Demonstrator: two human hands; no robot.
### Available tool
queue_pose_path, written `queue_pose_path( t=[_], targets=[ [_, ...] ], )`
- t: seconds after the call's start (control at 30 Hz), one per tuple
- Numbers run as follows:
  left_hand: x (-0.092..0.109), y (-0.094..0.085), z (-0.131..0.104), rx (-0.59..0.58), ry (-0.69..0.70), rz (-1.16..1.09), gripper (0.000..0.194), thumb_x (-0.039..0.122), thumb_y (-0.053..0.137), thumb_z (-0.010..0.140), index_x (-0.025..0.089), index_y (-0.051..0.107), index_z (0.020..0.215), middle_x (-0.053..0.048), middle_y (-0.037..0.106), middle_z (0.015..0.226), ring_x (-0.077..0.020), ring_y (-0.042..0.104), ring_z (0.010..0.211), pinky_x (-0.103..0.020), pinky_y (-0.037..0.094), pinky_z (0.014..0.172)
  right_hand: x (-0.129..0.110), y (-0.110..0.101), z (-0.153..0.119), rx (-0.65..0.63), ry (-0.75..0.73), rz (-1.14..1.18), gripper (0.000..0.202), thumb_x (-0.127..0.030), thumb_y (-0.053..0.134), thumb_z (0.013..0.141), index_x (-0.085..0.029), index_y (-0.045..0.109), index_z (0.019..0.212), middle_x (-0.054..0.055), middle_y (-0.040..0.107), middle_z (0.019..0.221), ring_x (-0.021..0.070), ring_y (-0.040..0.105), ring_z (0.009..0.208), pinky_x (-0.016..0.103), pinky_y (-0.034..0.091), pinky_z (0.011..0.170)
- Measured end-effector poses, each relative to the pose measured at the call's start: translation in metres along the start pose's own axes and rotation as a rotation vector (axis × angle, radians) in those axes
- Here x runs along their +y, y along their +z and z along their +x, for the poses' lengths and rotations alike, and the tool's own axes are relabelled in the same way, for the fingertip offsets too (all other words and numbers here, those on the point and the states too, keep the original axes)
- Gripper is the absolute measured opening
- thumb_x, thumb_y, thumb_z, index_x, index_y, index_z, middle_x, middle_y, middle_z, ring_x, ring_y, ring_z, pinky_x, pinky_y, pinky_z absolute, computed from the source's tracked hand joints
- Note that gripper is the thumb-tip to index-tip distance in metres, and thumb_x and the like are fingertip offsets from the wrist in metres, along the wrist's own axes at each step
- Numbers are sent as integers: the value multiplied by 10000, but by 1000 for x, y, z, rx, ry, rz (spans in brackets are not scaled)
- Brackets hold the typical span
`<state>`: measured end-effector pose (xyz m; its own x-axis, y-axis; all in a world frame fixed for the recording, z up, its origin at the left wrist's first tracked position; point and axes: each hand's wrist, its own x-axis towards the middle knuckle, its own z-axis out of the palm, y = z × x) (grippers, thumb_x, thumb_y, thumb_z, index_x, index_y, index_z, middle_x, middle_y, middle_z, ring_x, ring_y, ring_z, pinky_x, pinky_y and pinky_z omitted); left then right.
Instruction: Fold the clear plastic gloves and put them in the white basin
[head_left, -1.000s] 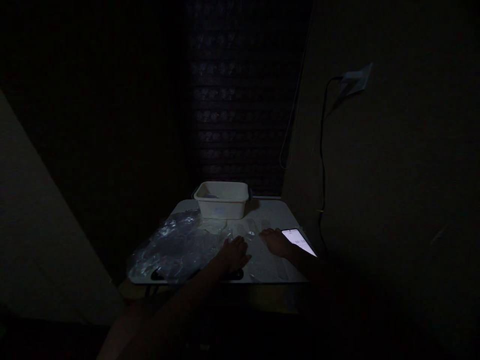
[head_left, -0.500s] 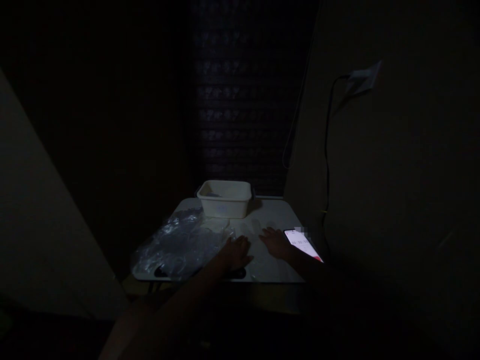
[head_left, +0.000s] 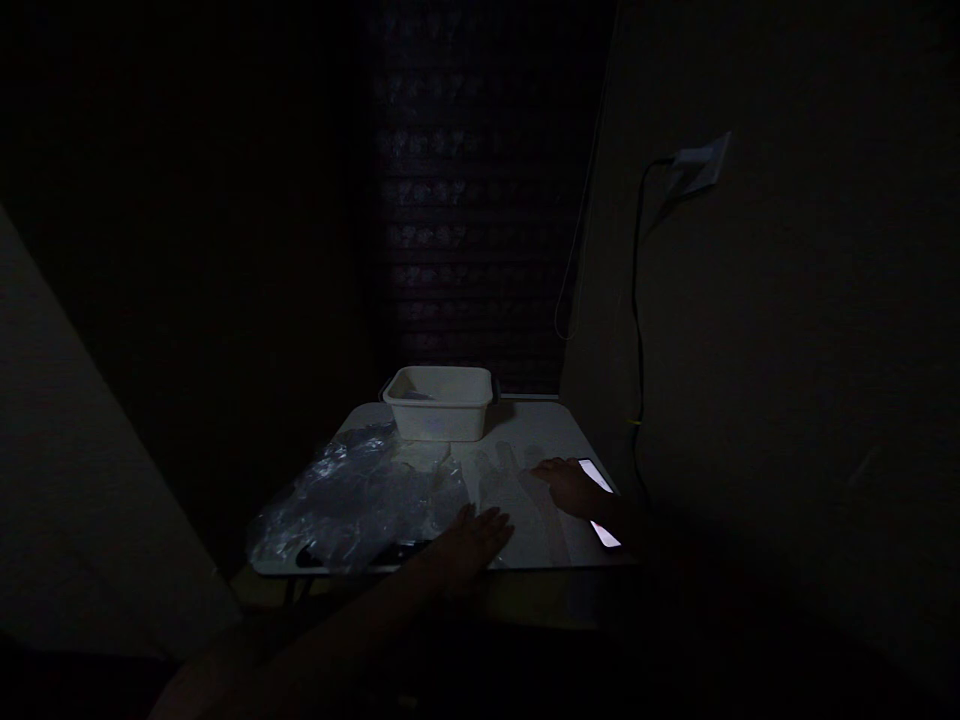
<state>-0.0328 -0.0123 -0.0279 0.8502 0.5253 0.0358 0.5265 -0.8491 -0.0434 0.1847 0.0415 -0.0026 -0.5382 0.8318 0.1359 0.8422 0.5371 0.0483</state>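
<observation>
My left hand (head_left: 474,542) lies flat at the front edge of the white table (head_left: 525,420), palm down with its fingers spread a little, holding nothing. On the right side my right hand (head_left: 571,486) is stretched out low over the table, with nothing in it, and partly covers a lit phone (head_left: 606,535). A thin, clear plastic glove-like sheet (head_left: 499,490) lies flat between the hands. Crumpled clear plastic (head_left: 360,495) covers the left part of the table. The scene is very dark, so fine detail is hard to make out.
A white tub (head_left: 440,415) with dark handles stands at the back of the table, something pale inside it. Behind is a dark blind (head_left: 427,200) with a hanging cord. A black cable (head_left: 636,300) runs down the right wall from a socket (head_left: 697,170).
My left hand has moved down to the table's front edge. My right hand has shifted slightly right, now covering part of the phone. The view has shifted a little.
</observation>
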Motion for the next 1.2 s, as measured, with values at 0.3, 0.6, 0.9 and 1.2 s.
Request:
queue_pose_path(
  t=[0.3,0.6,0.9,1.2],
  targets=[
    [4,-8,15,251,-91,-256,276,198,308,745,169,475,964,-56,525,967,-150,455,886,-277,285,797,24,17,-16,63,71,344,420,-37,305,576,-141,538,910,72,550,935,141,476,865,277,341,773],
    [-18,-26,32,488,-400,-790,342,318,287,740,116,556,674,-31,566,643,-126,507,627,-216,372,586,11,3,-16,-158,90,814,405,-79,460,487,-159,536,877,31,569,839,139,509,702,250,403,619],
    [-27,-33,41,651,-704,-1139,345,419,424,635,105,556,692,-45,568,648,-134,504,602,-219,359,522,-2,2,-13,-6,409,1318,155,-207,553,510,-120,552,638,12,545,618,96,488,562,221,388,502],
    [-23,-24,29,377,-949,-1224,314,422,550,514,119,499,451,39,392,345,-64,342,337,-192,221,351,-11,7,-5,120,640,1706,150,-180,583,489,-138,514,615,-5,546,550,107,520,521,257,396,542]
  ],
)
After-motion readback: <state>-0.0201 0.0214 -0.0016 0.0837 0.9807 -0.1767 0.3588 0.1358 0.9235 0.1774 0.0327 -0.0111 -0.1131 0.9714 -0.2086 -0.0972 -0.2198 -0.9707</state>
